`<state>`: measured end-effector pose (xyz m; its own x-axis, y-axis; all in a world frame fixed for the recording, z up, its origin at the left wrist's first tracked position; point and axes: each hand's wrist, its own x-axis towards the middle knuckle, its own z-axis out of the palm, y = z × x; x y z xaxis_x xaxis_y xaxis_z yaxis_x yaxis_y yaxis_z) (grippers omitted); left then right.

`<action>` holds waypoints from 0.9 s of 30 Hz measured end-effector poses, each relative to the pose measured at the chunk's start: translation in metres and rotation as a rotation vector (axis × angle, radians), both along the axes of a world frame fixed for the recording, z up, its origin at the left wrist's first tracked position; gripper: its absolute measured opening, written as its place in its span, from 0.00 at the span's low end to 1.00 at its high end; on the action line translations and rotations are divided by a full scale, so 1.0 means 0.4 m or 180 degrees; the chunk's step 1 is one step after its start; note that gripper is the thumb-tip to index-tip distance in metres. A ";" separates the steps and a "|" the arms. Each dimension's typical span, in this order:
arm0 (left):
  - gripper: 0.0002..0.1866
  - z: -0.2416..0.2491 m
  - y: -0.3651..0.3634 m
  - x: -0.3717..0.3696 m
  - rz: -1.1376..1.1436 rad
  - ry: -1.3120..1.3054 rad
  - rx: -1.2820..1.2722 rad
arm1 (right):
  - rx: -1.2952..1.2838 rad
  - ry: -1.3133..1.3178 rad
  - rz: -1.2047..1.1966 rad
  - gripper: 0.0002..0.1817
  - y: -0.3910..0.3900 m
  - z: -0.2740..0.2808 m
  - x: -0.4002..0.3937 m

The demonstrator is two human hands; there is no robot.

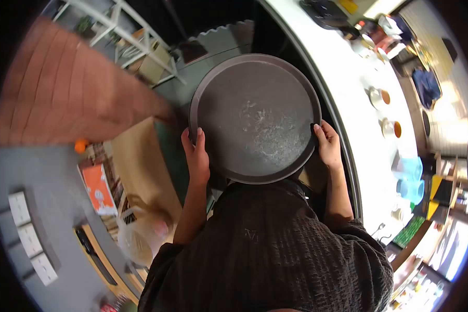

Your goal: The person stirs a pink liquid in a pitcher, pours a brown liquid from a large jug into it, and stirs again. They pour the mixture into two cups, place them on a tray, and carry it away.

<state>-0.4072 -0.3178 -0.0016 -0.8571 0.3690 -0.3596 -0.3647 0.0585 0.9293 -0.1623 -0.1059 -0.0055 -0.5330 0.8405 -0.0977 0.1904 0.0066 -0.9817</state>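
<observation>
A large round dark tray (229, 99) with a raised rim is held in front of my body, its inner face turned up to me. Whitish scuffs or residue mark its centre and lower right. My left hand (196, 158) grips the rim at the left, thumb on top. On the opposite side my right hand (328, 145) grips the rim, thumb over the edge. The fingers of both hands are partly hidden beneath the tray. Nothing lies on it.
A long white counter (343, 99) runs along my right, bearing cups (390, 128), blue clear containers (411, 179) and a fork (380, 228). To my left are a wooden surface (143, 151), a plastic bag (135, 242) and a brick-patterned wall (73, 93). A white metal shelf (151, 49) stands ahead.
</observation>
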 end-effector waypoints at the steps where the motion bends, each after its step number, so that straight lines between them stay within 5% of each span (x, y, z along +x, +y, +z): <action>1: 0.28 -0.007 0.048 0.019 -0.0148 0.0068 0.0130 | 0.0006 0.0025 -0.0132 0.14 0.014 0.009 0.031; 7: 0.23 -0.050 0.354 0.135 -0.0742 0.0451 0.0124 | 0.0200 -0.0758 -0.1085 0.17 0.164 -0.014 0.223; 8: 0.23 -0.046 0.401 0.157 -0.0774 0.0452 0.0129 | 0.0882 -0.0737 -0.1311 0.15 0.198 -0.051 0.253; 13: 0.23 -0.085 0.602 0.218 -0.1009 0.0702 -0.0284 | 0.1122 -0.1516 -0.1349 0.11 0.332 -0.013 0.338; 27: 0.24 -0.125 0.833 0.156 -0.1497 0.0624 -0.0429 | 0.1120 -0.1757 -0.1788 0.11 0.447 -0.073 0.306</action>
<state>-0.3447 0.0156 -0.0516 -0.6659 0.6915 -0.2801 -0.0904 0.2979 0.9503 -0.0399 0.0730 -0.0348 0.0178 0.9953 0.0952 0.7058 0.0549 -0.7063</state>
